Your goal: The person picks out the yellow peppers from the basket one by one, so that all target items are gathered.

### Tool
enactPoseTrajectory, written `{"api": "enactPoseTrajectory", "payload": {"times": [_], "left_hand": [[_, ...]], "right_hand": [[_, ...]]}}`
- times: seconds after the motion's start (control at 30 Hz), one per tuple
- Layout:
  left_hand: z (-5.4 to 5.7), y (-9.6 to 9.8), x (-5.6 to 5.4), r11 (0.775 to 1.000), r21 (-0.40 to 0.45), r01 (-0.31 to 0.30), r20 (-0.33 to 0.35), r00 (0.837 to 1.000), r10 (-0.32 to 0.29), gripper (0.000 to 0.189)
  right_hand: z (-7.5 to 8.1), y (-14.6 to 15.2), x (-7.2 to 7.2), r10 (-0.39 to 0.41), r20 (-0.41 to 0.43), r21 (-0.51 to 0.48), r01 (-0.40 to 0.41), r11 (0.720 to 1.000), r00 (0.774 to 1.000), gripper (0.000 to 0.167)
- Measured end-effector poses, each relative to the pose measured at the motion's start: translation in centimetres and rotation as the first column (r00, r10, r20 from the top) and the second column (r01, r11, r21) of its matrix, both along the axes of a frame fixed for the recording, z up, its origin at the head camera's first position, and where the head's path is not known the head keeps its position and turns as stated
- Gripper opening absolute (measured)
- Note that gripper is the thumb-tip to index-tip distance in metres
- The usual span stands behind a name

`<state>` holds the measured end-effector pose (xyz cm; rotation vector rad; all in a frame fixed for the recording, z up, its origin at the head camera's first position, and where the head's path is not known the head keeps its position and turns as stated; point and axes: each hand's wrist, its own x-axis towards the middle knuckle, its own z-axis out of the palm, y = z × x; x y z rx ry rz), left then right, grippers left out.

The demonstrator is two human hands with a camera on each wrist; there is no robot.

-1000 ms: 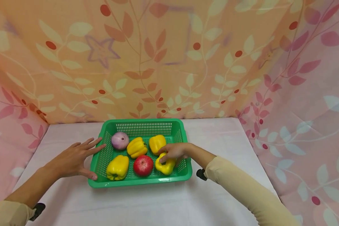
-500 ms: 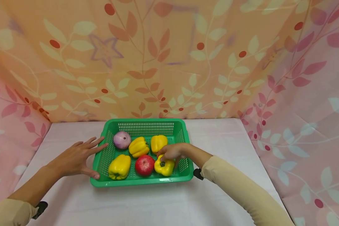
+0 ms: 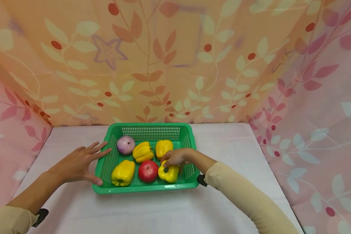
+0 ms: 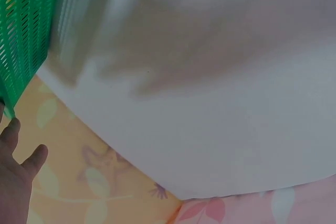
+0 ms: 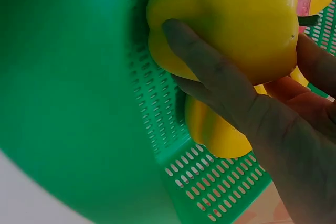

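In the head view my right hand (image 3: 175, 158) grips a yellow bell pepper (image 3: 168, 173) at the front right of the green basket (image 3: 146, 188). The right wrist view shows fingers along the side of this bell pepper (image 5: 226, 19), its green stem pointing away. Beside it sits a red pomegranate (image 3: 148, 171). My left hand (image 3: 76, 165) has its fingers spread at the basket's left rim, thumb by the front corner. In the left wrist view, fingertips of the left hand (image 4: 16, 166) are right at the basket's edge (image 4: 29, 30).
Also in the basket are a yellow bell pepper (image 3: 123, 173) at front left, another (image 3: 143, 152) in the middle, one (image 3: 164, 148) behind my right hand, and a round purple-and-white vegetable (image 3: 126, 145). The basket stands on a white-covered table (image 3: 128, 211) between patterned cloth walls (image 3: 175, 81).
My right hand and the bell pepper it grips have shifted a little left, closer to the pomegranate. My left hand has stayed at the basket's left side.
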<state>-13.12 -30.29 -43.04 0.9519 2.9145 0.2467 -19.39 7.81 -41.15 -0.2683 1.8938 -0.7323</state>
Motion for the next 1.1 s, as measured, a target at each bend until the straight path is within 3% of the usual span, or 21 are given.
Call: {"api": "enactPoseTrajectory", "payload": {"times": [0.43, 0.57, 0.8, 0.97, 1.1], "left_hand": [[0.0, 0.2, 0.1, 1.0, -0.009, -0.007, 0.004, 1.0, 0.007, 0.111], [0.0, 0.2, 0.1, 1.0, -0.015, -0.003, 0.004, 1.0, 0.003, 0.111], [0.3, 0.2, 0.0, 1.0, -0.016, -0.003, 0.004, 1.0, 0.003, 0.111], [0.3, 0.2, 0.0, 1.0, -0.012, -0.002, 0.009, 1.0, 0.002, 0.111], [0.3, 0.1, 0.0, 1.0, -0.014, -0.001, 0.007, 1.0, 0.001, 0.111]], "right_hand": [[0.5, -0.1, -0.2, 0.008, 0.015, 0.02, -0.008, 1.0, 1.0, 0.041], [1.2, 0.6, -0.1, 0.033, 0.009, -0.006, -0.033, 0.999, 0.999, 0.041], [5.3, 3.4, -0.4, 0.037, -0.073, -0.134, -0.046, 0.99, 0.997, 0.039], [8.7, 6.2, -1.2, -0.012, -0.14, -0.261, -0.025, 0.965, 0.99, 0.041], [10.5, 8.8, -2.0, -0.074, -0.186, -0.313, 0.012, 0.95, 0.98, 0.04]]}}
